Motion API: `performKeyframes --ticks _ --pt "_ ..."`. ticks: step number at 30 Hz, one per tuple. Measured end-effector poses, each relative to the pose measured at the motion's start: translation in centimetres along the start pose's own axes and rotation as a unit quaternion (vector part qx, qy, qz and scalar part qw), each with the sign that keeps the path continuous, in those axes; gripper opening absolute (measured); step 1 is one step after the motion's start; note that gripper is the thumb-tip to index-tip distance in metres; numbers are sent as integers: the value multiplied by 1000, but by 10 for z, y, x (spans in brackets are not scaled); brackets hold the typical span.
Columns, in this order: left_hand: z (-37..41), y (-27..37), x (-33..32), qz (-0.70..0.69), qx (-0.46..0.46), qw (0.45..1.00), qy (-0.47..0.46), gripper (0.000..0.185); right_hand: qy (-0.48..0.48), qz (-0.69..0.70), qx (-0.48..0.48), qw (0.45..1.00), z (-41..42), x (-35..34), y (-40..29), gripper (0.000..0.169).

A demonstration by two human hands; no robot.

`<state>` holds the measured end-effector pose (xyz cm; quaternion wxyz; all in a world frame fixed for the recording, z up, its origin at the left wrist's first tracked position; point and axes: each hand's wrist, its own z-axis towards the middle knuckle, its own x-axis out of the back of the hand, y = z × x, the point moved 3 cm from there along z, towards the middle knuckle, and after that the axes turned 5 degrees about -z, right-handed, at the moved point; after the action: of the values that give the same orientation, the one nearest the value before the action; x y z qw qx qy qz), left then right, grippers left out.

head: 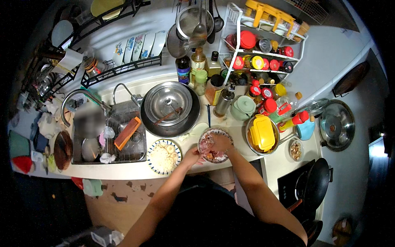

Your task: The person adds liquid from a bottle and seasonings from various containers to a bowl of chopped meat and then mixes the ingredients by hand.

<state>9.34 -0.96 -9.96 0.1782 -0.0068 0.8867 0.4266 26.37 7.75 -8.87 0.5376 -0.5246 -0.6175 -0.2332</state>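
A patterned bowl (215, 129) of raw meat pieces (206, 144) sits near the counter's front edge. My left hand (192, 156) grips the left side of its rim. Reaching in from the right, my right hand (222, 143) presses into the meat, its fingertips hidden there. Just left of my left hand is a plate (150, 150) with blue marks around its rim, holding pale round slices (164, 156) that look like lotus root.
At left is a sink (142, 151) with an orange-edged oblong object (127, 133) across it. A steel basin (148, 106), seasoning bottles and a green lidded jar (243, 108) line the back. Rightward are a yellow container (264, 132) in a metal pot, a small bowl (296, 150) and a wok (316, 183).
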Motion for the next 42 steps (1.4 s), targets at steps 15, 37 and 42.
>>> performKeyframes --ticks 15,37,42 --pt "3 -8 4 -5 12 999 40 36 -1 38 -27 999 -34 50 -21 92" --pt "7 -14 13 49 -12 997 60 33 20 54 61 996 -43 52 -36 86" --pt "3 -9 6 54 -17 997 58 34 56 -55 -25 997 -51 25 -10 83"
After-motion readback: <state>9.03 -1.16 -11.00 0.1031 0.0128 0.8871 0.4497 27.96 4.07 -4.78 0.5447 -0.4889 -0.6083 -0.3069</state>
